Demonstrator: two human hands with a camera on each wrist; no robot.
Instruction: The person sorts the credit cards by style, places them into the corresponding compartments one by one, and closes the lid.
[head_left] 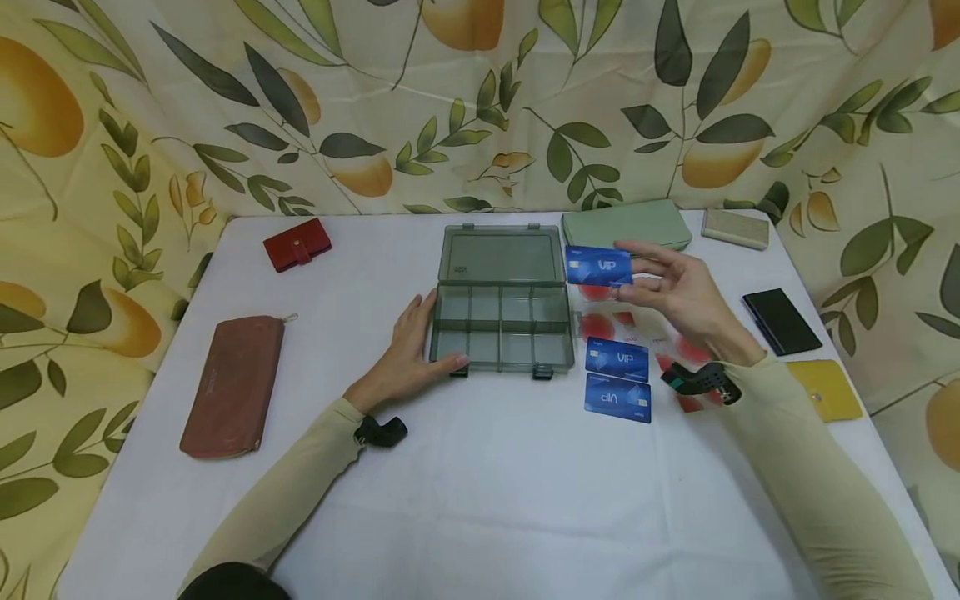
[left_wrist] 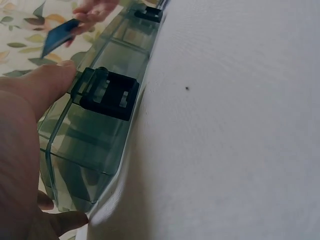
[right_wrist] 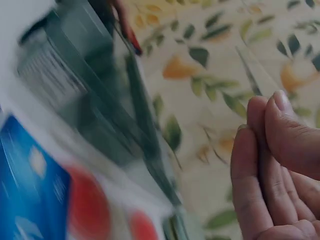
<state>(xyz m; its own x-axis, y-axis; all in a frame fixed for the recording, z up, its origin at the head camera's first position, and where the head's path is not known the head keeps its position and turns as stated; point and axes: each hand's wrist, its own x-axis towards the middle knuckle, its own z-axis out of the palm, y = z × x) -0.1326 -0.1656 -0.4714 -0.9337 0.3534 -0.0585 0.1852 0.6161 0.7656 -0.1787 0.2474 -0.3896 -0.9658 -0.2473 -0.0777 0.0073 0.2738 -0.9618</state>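
Note:
An open grey see-through compartment box (head_left: 501, 308) lies mid-table, lid flat behind it. My left hand (head_left: 427, 337) rests against its front left corner, fingers along the side and thumb (left_wrist: 45, 85) on the front wall by a dark latch (left_wrist: 107, 92). My right hand (head_left: 630, 268) pinches a blue VIP card (head_left: 597, 267) in the air just right of the lid; the left wrist view shows that card (left_wrist: 57, 35) beyond the box (left_wrist: 95, 125). Two more blue cards (head_left: 617, 358) (head_left: 617, 397) lie right of the box, on white cards with red spots (head_left: 600, 325).
On the white tablecloth (head_left: 480, 492): a red wallet (head_left: 297, 243) far left, a brown pouch (head_left: 232, 385) at the left edge, a green wallet (head_left: 626, 225) and beige case (head_left: 735, 227) at the back, a black holder (head_left: 780, 321) and yellow pouch (head_left: 825, 389) right.

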